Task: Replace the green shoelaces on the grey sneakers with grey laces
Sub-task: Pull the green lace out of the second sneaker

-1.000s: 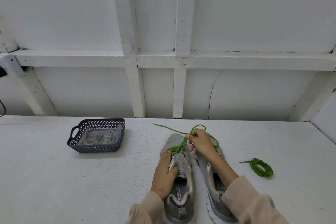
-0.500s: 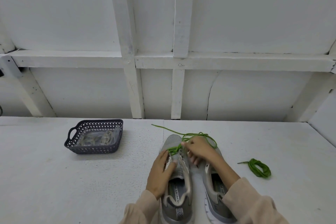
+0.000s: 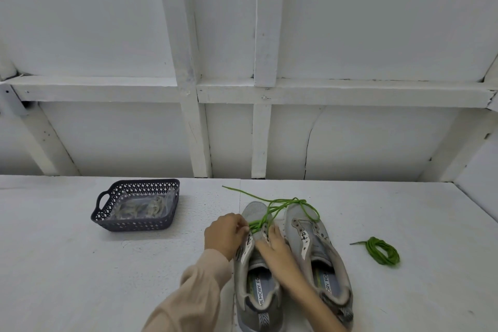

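Two grey sneakers stand side by side on the white table, toes pointing away from me. The left sneaker point(image 3: 254, 286) still has a green lace point(image 3: 280, 206) in its lowest eyelets, with loose ends trailing over both toes. My left hand point(image 3: 225, 233) pinches that lace at the shoe's left eyelet row. Across the tongue of the same shoe lies my right hand point(image 3: 272, 246), fingers pressing down near the right eyelets. No lace is in the right sneaker point(image 3: 320, 256). A coiled green lace point(image 3: 381, 250) lies to its right.
A dark perforated basket point(image 3: 134, 209) at the back left holds a clear bag of grey laces point(image 3: 142, 207). A white framed wall closes off the far edge of the table point(image 3: 67, 264).
My right hand dropped from the raised lace onto the left shoe's tongue. My left hand slid forward from the shoe's side to the lace at the eyelets. The lace loop fell flatter.
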The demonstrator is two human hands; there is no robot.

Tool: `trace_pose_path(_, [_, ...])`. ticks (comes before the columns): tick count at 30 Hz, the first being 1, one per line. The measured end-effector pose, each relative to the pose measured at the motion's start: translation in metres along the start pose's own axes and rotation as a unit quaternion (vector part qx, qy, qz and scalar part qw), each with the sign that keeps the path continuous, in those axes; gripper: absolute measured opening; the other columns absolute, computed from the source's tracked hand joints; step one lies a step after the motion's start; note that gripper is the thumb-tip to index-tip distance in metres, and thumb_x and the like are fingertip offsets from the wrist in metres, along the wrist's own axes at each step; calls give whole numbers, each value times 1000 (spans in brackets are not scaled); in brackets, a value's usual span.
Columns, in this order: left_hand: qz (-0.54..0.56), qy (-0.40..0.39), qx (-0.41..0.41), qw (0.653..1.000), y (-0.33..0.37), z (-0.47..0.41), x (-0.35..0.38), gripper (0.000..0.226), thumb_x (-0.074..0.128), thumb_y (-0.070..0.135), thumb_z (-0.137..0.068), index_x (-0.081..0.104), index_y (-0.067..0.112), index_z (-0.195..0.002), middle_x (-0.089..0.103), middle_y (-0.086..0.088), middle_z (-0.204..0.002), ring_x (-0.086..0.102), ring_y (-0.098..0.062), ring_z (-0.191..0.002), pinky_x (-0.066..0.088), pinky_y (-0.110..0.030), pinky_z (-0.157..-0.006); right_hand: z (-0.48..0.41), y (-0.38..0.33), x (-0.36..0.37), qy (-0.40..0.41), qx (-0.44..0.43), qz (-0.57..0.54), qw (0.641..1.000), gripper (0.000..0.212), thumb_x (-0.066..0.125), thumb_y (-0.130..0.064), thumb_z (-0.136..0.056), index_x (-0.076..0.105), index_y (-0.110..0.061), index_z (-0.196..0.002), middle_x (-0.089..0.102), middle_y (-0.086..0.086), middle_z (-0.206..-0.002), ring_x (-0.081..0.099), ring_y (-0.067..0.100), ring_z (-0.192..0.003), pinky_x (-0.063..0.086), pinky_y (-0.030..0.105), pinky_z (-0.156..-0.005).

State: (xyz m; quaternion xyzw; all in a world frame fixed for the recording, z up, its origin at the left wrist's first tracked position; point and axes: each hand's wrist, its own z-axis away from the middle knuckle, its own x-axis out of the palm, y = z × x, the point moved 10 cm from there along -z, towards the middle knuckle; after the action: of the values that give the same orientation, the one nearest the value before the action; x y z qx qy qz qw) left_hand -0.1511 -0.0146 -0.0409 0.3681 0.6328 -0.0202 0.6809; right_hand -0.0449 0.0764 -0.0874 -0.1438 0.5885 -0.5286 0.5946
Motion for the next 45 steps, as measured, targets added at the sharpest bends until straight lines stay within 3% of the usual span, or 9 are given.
trace_pose_path(7, [-134,-11,58,989,18,-9,12,22,30,26,-102,45,11,-109,64,-6,-106,60,-32,-94,40,-34,-68,2,3,3,21,1,-31,999,69,44,-19,-100,3,-5,-154,-5,7,-163,-1,17,-150,3,24,-117])
trace_pose_path(11, [-43,-21,47,998,11,-9,10,25,34,34,-100,47,15,-112,65,-3,-106,60,-31,-96,43,-35,-74,1,5,2,33,-3,-40,999,69,45,-17,-99,5,-5,-154,-3,7,-163,0,17,-150,4,25,-117])
trace_pose_path(15, [85,-33,35,995,-4,-2,14,20,51,38,-93,56,25,-107,66,9,-98,62,-14,-88,49,-32,-80,0,5,1,40,-6,-28,999,69,45,-21,-100,4,-6,-154,-3,6,-163,0,17,-150,4,26,-118])
trace_pose_path(22, [46,11,37,998,-2,-3,5,17,42,33,-99,51,21,-105,66,3,-99,61,-25,-91,45,-35,-75,1,3,2,35,-9,-36,999,69,46,-22,-101,4,-5,-154,-4,7,-163,0,17,-150,3,25,-117])
trace_pose_path(28, [133,1,-10,991,-12,1,10,16,61,40,-88,63,24,-91,68,8,-87,63,-13,-84,47,-28,-74,1,4,2,37,-9,-38,999,69,45,-20,-100,3,-6,-154,-5,7,-162,-1,17,-150,3,25,-117])
trace_pose_path(33, [171,53,-34,983,-22,-2,-4,13,58,29,-93,64,18,-87,69,0,-86,61,-23,-85,34,-27,-65,2,4,2,39,-9,-39,998,70,46,-22,-101,4,-7,-154,-5,5,-163,0,16,-150,4,25,-117])
trace_pose_path(38, [249,57,-69,964,-24,6,7,19,64,40,-88,67,21,-87,67,5,-93,58,-13,-92,42,-29,-81,2,4,1,43,-7,-49,998,71,47,-23,-100,3,-7,-154,-5,5,-163,1,16,-150,4,24,-117])
trace_pose_path(42, [286,74,-51,954,-30,12,8,8,71,24,-85,66,25,-79,68,8,-90,63,-16,-92,46,-29,-82,2,4,0,46,-9,-50,998,71,47,-23,-100,4,-7,-154,-5,5,-163,1,16,-150,4,23,-116])
trace_pose_path(45, [328,120,-97,932,-43,12,-2,9,68,22,-87,70,14,-88,70,3,-91,64,-17,-91,43,-26,-80,3,4,1,43,-9,-49,998,70,46,-22,-100,4,-7,-154,-5,5,-163,1,16,-150,4,23,-116])
